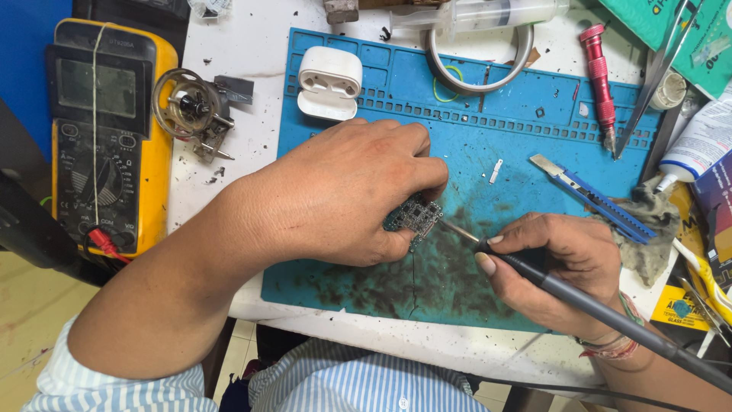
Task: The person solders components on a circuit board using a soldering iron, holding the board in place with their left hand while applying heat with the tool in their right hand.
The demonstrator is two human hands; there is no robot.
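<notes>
Right now left hand (347, 191) pinches a small circuit board (414, 216) between thumb and fingertips, holding it just above the blue work mat (534, 145), near the mat's middle. Fingers curled tight over the board, most of it hidden under them. Right hand (560, 267) grips a soldering iron (579, 297) like a pen, thumb and index closed around the dark handle; the metal tip touches the board's right edge. Iron's cable runs off toward lower right. Mat is stained dark under both hands.

Around it: white earbud case (329, 82), lid open, at mat's upper left. Yellow multimeter (107, 137) well left on the white table (229, 46), a small metal wheel part (191, 107) just beside it. Red pen-shaped tool (600, 80) and blue utility knife (591, 197) lie on the mat's right side, apart from the hands. Tweezers (659, 65) at far right edge. Grey rag (644, 229) just behind right hand. Syringe (473, 14) at top.
</notes>
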